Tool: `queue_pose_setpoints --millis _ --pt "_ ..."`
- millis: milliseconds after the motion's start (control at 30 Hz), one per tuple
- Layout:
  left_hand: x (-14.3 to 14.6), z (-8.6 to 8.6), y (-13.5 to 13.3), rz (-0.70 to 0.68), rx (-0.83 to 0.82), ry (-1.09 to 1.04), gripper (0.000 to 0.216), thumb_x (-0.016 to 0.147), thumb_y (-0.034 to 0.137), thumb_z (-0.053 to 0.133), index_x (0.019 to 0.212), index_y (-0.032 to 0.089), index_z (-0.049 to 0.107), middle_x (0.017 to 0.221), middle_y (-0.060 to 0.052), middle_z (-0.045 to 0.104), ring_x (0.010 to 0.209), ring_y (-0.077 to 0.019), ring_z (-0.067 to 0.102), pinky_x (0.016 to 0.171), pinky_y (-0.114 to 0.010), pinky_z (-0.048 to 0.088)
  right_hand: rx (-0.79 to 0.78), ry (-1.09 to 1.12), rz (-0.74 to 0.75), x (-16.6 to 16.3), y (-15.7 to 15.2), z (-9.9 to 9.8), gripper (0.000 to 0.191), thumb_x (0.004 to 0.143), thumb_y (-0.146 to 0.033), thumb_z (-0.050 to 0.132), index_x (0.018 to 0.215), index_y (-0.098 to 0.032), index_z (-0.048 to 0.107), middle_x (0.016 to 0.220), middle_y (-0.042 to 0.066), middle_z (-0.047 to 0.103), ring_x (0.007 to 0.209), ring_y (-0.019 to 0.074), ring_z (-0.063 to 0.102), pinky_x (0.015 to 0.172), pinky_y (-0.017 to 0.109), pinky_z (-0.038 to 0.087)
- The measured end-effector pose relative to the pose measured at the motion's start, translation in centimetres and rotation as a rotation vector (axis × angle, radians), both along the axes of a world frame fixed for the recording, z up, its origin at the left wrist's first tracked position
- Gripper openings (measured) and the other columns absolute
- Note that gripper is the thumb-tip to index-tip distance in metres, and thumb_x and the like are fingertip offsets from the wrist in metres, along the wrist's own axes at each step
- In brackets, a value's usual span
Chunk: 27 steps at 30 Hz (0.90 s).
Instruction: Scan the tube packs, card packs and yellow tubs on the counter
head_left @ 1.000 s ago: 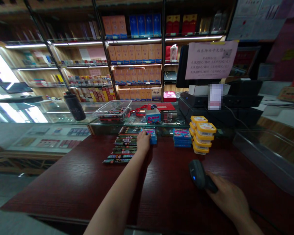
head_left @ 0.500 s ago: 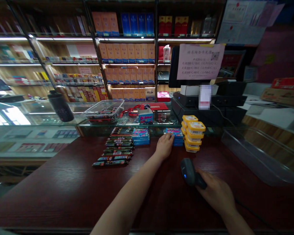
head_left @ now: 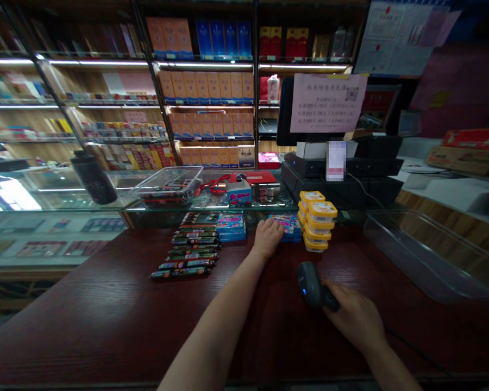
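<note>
My right hand (head_left: 356, 315) is wrapped round the handle of a dark barcode scanner (head_left: 309, 285), which has a small blue light lit on its side. The scanner's head points up and away, above the brown counter. Reaching forward, my left hand (head_left: 268, 238) rests its bent fingers at the left edge of a stack of blue packets (head_left: 288, 228); the thumb is hidden. A second stack of blue packets (head_left: 231, 227) lies to the left, beside a row of dark, slim, pen-like packs (head_left: 191, 250). Yellow-lidded tubs (head_left: 320, 225) are piled up right of the touched stack.
A clear plastic bin (head_left: 424, 260) stands at the right. Behind the counter (head_left: 106, 320) are a glass case with a clear box (head_left: 167, 187), a small blue box (head_left: 239, 194), a black bottle (head_left: 93, 176) and a monitor (head_left: 287, 108) bearing a paper sign. The scanner's cable trails right.
The whole view has shifted slightly, so things appear a little further left. My left hand has drawn back slightly from the packets' top to their left edge. The scanner stays in my right hand.
</note>
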<state>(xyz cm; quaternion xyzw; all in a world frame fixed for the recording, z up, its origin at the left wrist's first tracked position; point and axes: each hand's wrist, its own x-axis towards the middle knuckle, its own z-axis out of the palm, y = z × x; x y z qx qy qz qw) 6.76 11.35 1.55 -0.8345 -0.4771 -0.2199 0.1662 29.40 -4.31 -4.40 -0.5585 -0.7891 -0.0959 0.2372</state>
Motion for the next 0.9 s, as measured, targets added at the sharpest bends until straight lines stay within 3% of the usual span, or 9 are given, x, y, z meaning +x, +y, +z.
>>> queue_pose_setpoints --millis 100,200,267,367,467,533,633,733,900 --pt "-1.7 0.5 -0.8 -0.039 0.007 0.026 0.017 0.089 0.02 0.046 0.09 0.019 0.063 0.096 -0.011 0.063 0.098 -0.024 0.053 0.082 -0.035 0.04 0.001 -0.017 0.008 0.1 0.0 -0.1 0.034 0.082 -0.025 0.05 0.115 -0.023 0.056 0.106 0.005 0.07 0.089 0.0209 0.067 0.068 0.03 0.051" --pt "-3.6 0.4 -2.0 -0.049 -0.004 -0.197 0.017 0.087 0.018 0.048 0.091 0.02 0.064 0.093 -0.009 0.063 0.094 -0.0217 0.055 0.082 -0.033 0.042 0.012 -0.022 -0.004 0.0 -0.1 -0.1 0.034 0.083 -0.023 0.049 0.117 -0.023 0.055 0.107 0.006 0.069 0.089 0.0214 0.067 0.069 0.032 0.051" --pt "-4.5 -0.3 -3.0 -0.027 0.007 -0.515 0.018 0.085 0.017 0.05 0.093 0.021 0.065 0.091 -0.007 0.063 0.092 -0.0202 0.056 0.083 -0.032 0.044 0.012 -0.019 -0.009 -0.1 -0.2 0.0 0.034 0.083 -0.023 0.048 0.116 -0.022 0.055 0.107 0.006 0.069 0.088 0.0219 0.067 0.07 0.033 0.052" --pt "-4.8 -2.0 -4.3 0.019 -0.004 -1.17 0.01 0.078 0.024 0.06 0.086 0.019 0.065 0.084 -0.004 0.064 0.084 -0.0188 0.059 0.08 -0.032 0.047 0.014 -0.011 -0.02 -0.2 -0.5 0.2 0.034 0.083 -0.024 0.048 0.115 -0.022 0.057 0.105 0.005 0.07 0.085 0.0216 0.068 0.069 0.033 0.052" --pt "-4.7 -3.7 -5.4 -0.064 -0.165 -1.771 0.028 0.067 0.034 0.073 0.085 0.016 0.062 0.08 -0.002 0.064 0.075 -0.0166 0.062 0.075 -0.033 0.051 0.019 -0.005 -0.035 -0.3 -0.7 0.3 0.033 0.083 -0.025 0.048 0.114 -0.024 0.058 0.104 0.004 0.071 0.084 0.0206 0.068 0.068 0.031 0.052" --pt "-4.7 -4.5 -5.8 -0.141 -0.279 -1.994 0.038 0.059 0.033 0.079 0.086 0.015 0.061 0.082 -0.002 0.065 0.074 -0.0151 0.063 0.077 -0.034 0.053 0.014 0.009 -0.047 -0.4 -0.8 0.5 0.033 0.083 -0.026 0.048 0.114 -0.024 0.058 0.104 0.003 0.071 0.084 0.0202 0.068 0.068 0.03 0.052" --pt "-5.2 -5.0 -6.1 -0.168 -0.38 -2.101 0.043 0.05 0.026 0.085 0.083 0.013 0.061 0.08 -0.001 0.067 0.074 -0.0137 0.065 0.081 -0.035 0.054 -0.046 0.062 -0.058 -0.6 -0.9 1.0 0.033 0.083 -0.029 0.05 0.114 -0.025 0.059 0.103 0.003 0.071 0.084 0.0217 0.069 0.068 0.031 0.051" --pt "-5.5 -5.2 -6.1 -0.183 -0.436 -2.115 0.047 0.046 0.022 0.087 0.086 0.012 0.062 0.081 -0.002 0.068 0.074 -0.0145 0.066 0.083 -0.036 0.054 -0.201 0.193 -0.053 -1.1 -0.9 2.1 0.034 0.081 -0.037 0.054 0.113 -0.026 0.061 0.099 0.003 0.072 0.086 0.024 0.069 0.069 0.033 0.051" --pt "-5.2 -5.4 -6.1 -0.202 -0.418 -2.108 0.055 0.043 0.021 0.088 0.091 0.013 0.06 0.081 -0.002 0.069 0.073 -0.0157 0.067 0.081 -0.036 0.055 -0.364 0.654 0.031 -3.2 -1.5 4.3 0.039 0.073 -0.046 0.064 0.103 -0.021 0.064 0.099 0.006 0.072 0.09 0.0232 0.067 0.076 0.031 0.051"
